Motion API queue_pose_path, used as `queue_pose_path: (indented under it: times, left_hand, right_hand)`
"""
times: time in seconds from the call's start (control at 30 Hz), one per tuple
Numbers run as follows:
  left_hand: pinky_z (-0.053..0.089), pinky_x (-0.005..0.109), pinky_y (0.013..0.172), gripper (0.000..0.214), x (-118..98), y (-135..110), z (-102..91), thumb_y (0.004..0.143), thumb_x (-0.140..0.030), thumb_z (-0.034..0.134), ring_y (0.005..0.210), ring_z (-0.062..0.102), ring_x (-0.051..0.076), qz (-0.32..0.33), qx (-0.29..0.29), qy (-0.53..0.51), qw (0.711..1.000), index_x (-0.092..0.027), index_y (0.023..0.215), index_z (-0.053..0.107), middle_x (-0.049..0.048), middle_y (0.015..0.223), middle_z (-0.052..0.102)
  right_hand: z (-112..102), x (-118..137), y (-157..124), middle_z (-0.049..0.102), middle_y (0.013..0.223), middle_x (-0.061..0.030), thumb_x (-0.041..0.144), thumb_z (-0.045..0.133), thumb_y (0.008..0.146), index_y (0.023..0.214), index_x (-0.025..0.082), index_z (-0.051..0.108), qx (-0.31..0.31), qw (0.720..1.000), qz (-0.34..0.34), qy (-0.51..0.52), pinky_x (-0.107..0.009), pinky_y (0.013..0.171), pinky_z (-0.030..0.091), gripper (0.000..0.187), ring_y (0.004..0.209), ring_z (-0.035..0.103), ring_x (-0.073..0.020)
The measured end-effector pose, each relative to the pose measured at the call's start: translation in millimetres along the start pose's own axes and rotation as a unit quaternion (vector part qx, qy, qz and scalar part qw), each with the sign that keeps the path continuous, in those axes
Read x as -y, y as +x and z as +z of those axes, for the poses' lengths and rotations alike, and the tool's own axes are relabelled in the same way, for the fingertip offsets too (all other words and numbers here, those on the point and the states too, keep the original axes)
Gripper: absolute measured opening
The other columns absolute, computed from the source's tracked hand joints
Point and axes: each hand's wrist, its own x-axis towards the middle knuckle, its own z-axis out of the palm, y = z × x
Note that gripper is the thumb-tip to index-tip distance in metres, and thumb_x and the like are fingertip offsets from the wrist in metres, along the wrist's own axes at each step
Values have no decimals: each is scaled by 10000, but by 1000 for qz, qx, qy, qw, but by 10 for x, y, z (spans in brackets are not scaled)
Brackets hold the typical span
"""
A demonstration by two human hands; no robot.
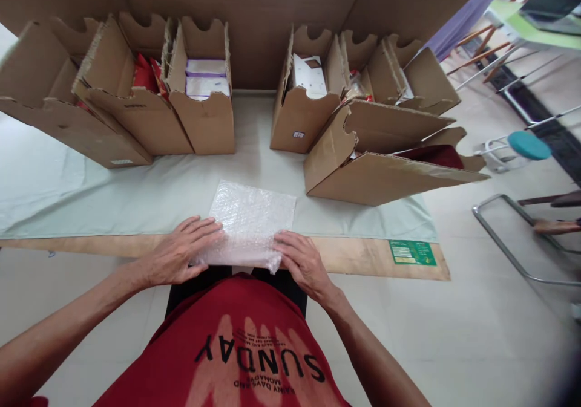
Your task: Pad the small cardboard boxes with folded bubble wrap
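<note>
A sheet of clear bubble wrap (254, 210) lies at the table's front edge, its near part folded into a band. My left hand (188, 250) is at its left side, fingers long over the wrap and thumb at the near edge. On the opposite side, my right hand (303, 262) has its fingers bent around the right end of the fold. Both hands hold the wrap between them. Whether anything lies inside the fold, I cannot tell.
Cardboard file boxes stand behind: a left box (202, 123) with purple-white packs, another (136, 120) with red packets, a right one (299, 120) with white cards. An angled box (390, 177) holds something dark red. A teal stool (529, 146) and a person's hand (556, 227) are at right.
</note>
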Motion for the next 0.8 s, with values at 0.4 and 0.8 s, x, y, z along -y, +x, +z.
queue_pose_path:
  times: [0.4, 0.8]
  left_hand:
    - [466, 266, 630, 318, -64, 598, -18, 863, -490, 558, 701, 624, 174, -313, -155, -213, 912, -208, 804, 691, 1, 747, 701]
    - [477, 324, 684, 426, -38, 762, 15, 877, -446, 581, 902, 680, 262, -351, -104, 69, 928, -210, 1227, 638, 95, 1112, 681]
  right_hand:
    - [-27, 44, -5, 703, 991, -47, 461, 705, 848, 1486, 200, 471, -133, 937, 239, 217, -329, 736, 532, 729, 707, 594, -155]
    - [-128, -117, 324, 674, 1214, -128, 359, 596, 874, 1427, 202, 539, -146, 963, 210, -87, -448, 907, 532, 577, 1037, 650, -294]
